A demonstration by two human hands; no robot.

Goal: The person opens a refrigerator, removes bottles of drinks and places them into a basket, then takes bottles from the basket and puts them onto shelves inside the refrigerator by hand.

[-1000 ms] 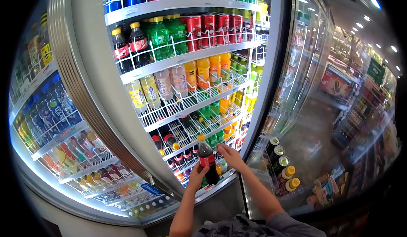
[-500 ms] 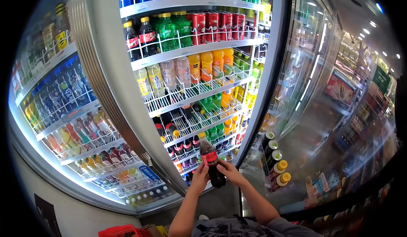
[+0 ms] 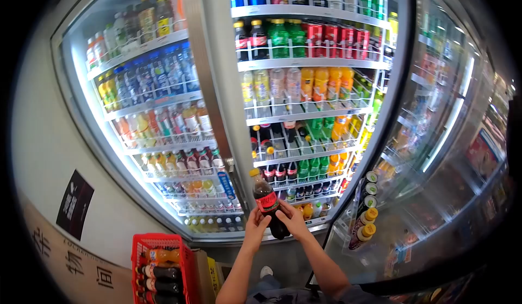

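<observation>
A cola bottle (image 3: 267, 202) with a yellow cap, red label and dark liquid is held between my two hands, its cap leaning away from me and slightly left. My left hand (image 3: 255, 225) is closed on its left side, and my right hand (image 3: 292, 221) grips the lower right side. Behind the bottle stands the drinks cooler (image 3: 304, 116), with wire-fronted shelves of bottles and cans. Lower left of my hands, a red basket (image 3: 157, 237) holds several dark bottles (image 3: 161, 274) and an orange drink bottle (image 3: 163, 256) lying on their sides.
To the right, a glass door (image 3: 435, 141) stands open, with cans and yellow-capped bottles (image 3: 364, 233) close to its inner side. A second lit cooler (image 3: 190, 95) is on the left behind a metal-edged door. Beside the basket is a cardboard box (image 3: 204, 274).
My view has turned left, bringing the red basket and left cooler further into sight. Both hands still hold the cola bottle, which now leans a little more to the left.
</observation>
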